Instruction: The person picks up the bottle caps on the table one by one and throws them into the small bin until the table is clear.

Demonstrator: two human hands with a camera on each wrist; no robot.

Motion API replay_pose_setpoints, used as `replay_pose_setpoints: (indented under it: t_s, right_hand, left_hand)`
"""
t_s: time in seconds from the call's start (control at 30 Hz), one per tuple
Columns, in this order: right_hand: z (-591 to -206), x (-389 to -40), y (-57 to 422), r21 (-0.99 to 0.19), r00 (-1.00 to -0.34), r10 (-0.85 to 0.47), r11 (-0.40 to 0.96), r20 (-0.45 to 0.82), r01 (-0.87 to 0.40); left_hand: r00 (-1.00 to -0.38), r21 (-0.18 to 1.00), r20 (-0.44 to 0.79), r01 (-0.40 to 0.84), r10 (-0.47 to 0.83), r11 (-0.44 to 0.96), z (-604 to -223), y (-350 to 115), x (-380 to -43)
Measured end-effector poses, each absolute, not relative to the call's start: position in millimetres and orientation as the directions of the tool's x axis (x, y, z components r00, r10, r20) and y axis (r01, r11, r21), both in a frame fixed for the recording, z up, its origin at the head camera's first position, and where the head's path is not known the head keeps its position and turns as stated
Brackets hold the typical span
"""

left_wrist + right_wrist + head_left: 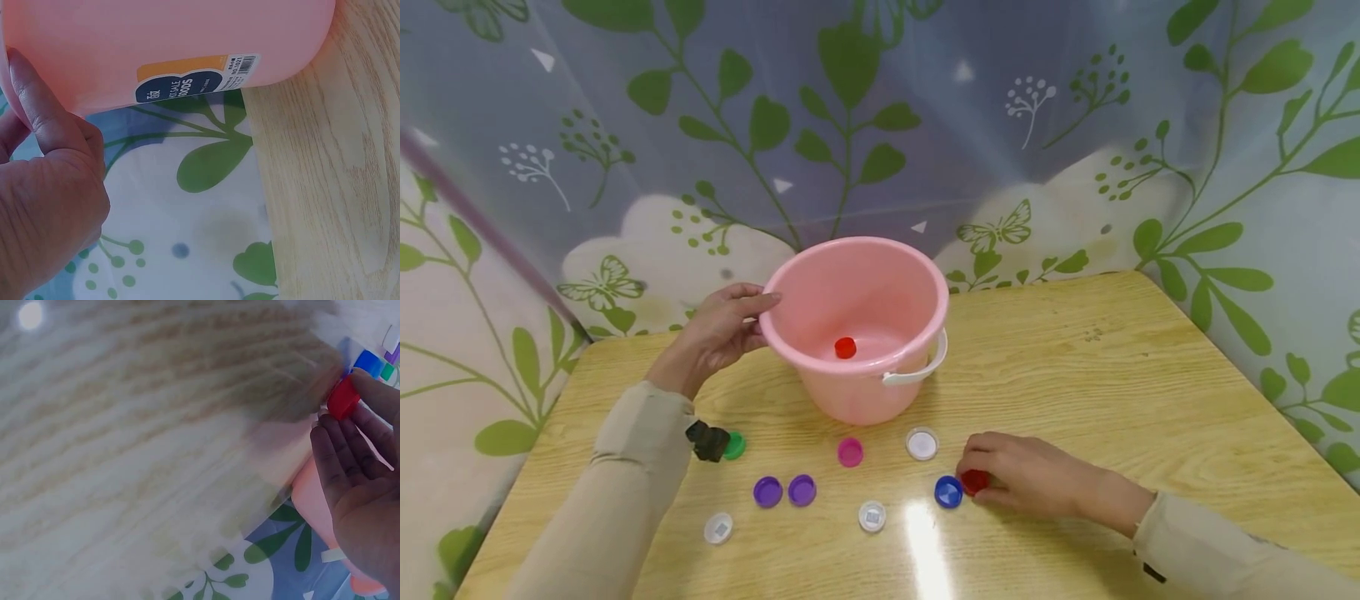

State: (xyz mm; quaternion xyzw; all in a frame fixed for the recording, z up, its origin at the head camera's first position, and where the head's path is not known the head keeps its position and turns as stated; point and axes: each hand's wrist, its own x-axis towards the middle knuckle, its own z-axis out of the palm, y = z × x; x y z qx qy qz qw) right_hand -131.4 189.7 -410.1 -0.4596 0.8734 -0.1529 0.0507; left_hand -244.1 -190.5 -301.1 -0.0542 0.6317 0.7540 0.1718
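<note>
A pink bucket (865, 392) with a white handle (917, 375) stands at the back of the table, tipped a little toward me. My left hand (722, 333) grips its left rim, thumb over the edge and fingers below outside. Inside the bucket lies one red bottle cap (846, 347). On the table at right, my right hand (1030, 479) pinches another red bottle cap (344, 399) between thumb and fingers. A blue cap (948, 492) lies right beside it. In the left wrist view, the bucket's side bears a printed label (194, 78).
Several caps lie before the bucket: a pink cap (850, 452), a clear-rimmed white cap (922, 443), two purple caps (768, 492), two white caps (872, 517) and a green cap (734, 445) by the left sleeve. A leaf-patterned curtain (1045, 167) hangs behind the wooden table (1075, 358).
</note>
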Motion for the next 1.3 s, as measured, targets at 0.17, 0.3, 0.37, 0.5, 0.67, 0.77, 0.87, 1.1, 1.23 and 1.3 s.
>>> replay_pose_setpoints:
  t_s: [0.17, 0.3, 0.37, 0.5, 0.67, 0.77, 0.87, 1.1, 1.23, 1.3]
  right_hand:
    - [-402, -136, 193, -0.311, -0.591, -0.805, 0.549, 0.052, -0.776]
    - [-391, -143, 195, -0.297, -0.6, -0.797, 0.558, 0.068, -0.775]
    - [-385, -147, 197, -0.291, -0.598, -0.795, 0.553, 0.096, -0.781]
    - [-368, -158, 202, -0.295, -0.602, -0.784, 0.546, 0.15, -0.784]
    - [-337, -176, 213, -0.315, -0.649, -0.737, 0.581, 0.188, -0.751]
    - [-317, -187, 218, -0.299, -0.664, -0.714, 0.599, 0.221, -0.743]
    - [-298, -198, 222, -0.281, -0.672, -0.698, 0.612, 0.248, -0.739]
    - [-267, -219, 219, -0.246, -0.655, -0.687, 0.607, 0.315, -0.755]
    - [-261, -230, 212, -0.224, -0.625, -0.701, 0.585, 0.343, -0.779]
    - [-258, -235, 207, -0.232, -0.619, -0.705, 0.575, 0.347, -0.784]
  left_hand:
    - [-0.936, 0.931, -0.299, -0.329, 0.188, -0.156, -301, -189, -244]
    - [-0.935, 0.929, -0.301, -0.332, 0.187, -0.163, -302, -189, -245]
    - [-0.935, 0.928, -0.302, -0.332, 0.186, -0.166, -303, -190, -246]
    - [-0.935, 0.928, -0.303, -0.334, 0.187, -0.165, -304, -190, -246]
    - [-0.936, 0.931, -0.298, -0.329, 0.189, -0.16, -304, -191, -245]
    - [-0.938, 0.933, -0.291, -0.322, 0.188, -0.161, -303, -191, -245]
    - [-0.94, 0.933, -0.287, -0.318, 0.184, -0.17, -303, -191, -245]
    - [-0.941, 0.932, -0.281, -0.314, 0.186, -0.183, -303, -191, -245]
    - [-0.94, 0.932, -0.285, -0.317, 0.186, -0.176, -302, -190, -244]
    - [-0.939, 0.931, -0.288, -0.32, 0.187, -0.173, -302, -190, -244]
